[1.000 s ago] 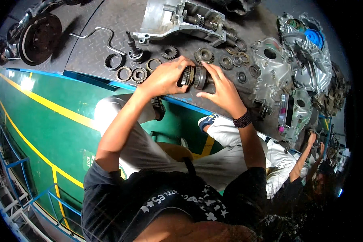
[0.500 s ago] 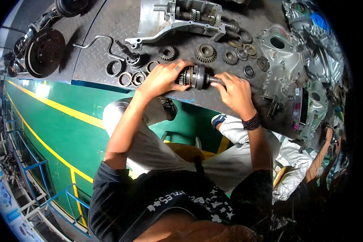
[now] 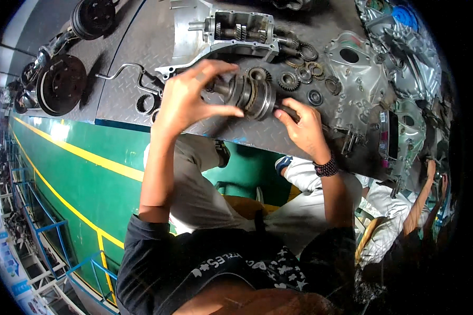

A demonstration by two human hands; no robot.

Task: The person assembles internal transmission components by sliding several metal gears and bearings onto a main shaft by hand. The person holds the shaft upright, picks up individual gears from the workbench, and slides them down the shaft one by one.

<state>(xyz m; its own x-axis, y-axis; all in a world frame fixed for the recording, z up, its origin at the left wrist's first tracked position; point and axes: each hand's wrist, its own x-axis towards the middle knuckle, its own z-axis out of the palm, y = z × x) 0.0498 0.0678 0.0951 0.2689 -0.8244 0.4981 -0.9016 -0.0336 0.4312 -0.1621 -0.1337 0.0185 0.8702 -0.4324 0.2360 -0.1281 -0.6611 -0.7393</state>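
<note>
A gear shaft assembly (image 3: 261,100), with a ribbed metal hub and a brass-coloured ring, is held tilted above the near edge of the bench. My right hand (image 3: 306,131) pinches the thin right end of its shaft between thumb and fingers. My left hand (image 3: 183,100) is open around the other end, fingers arched above and thumb stretched below. Whether its thumb tip touches the hub, I cannot tell. Just behind the assembly, a loose gear (image 3: 258,74) lies partly hidden.
An open gearbox housing (image 3: 194,59) with gears inside stands at the back. Several gears and rings (image 3: 289,81) lie right of centre. A bent metal rod (image 3: 122,69) is on the left. Cast housings (image 3: 347,79) crowd the right, where another person's arm (image 3: 421,197) shows.
The gear shaft assembly has been lifted and its left end tipped upward. My left hand has let go of the gears and spread its fingers; my right hand keeps its hold.
</note>
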